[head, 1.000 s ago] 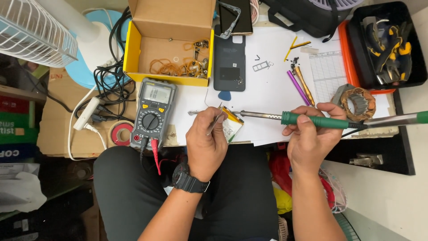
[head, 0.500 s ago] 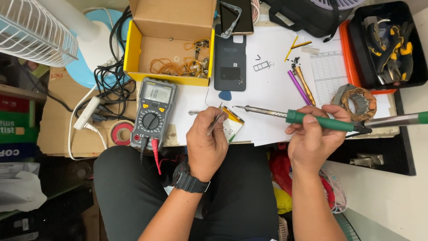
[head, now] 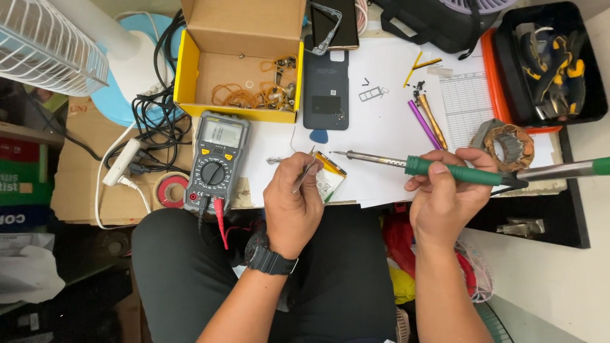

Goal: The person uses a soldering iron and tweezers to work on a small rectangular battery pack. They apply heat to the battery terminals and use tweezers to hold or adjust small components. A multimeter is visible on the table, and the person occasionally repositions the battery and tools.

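My left hand [head: 291, 203] grips thin metal tweezers [head: 305, 171] whose tips rest on a small flat part with yellow tape [head: 329, 178] at the table's front edge. My right hand [head: 445, 197] holds a green-handled soldering iron [head: 445, 170] by its grip. Its metal tip [head: 340, 153] points left and hovers just right of the small part, apart from it. A black watch sits on my left wrist.
A grey multimeter [head: 216, 160] with red and black leads lies left of my hands. Behind are a yellow cardboard box [head: 184, 70] of small parts, a dark phone back cover [head: 325, 82], white paper sheets [head: 381, 121], purple and gold tools [head: 422, 121], a copper coil [head: 508, 145], a red tape roll [head: 171, 189] and a black tool tray [head: 591, 76].
My right hand has drawn the soldering iron to the right, so its tip has moved away from the small part. My left hand with the tweezers has stayed in place.
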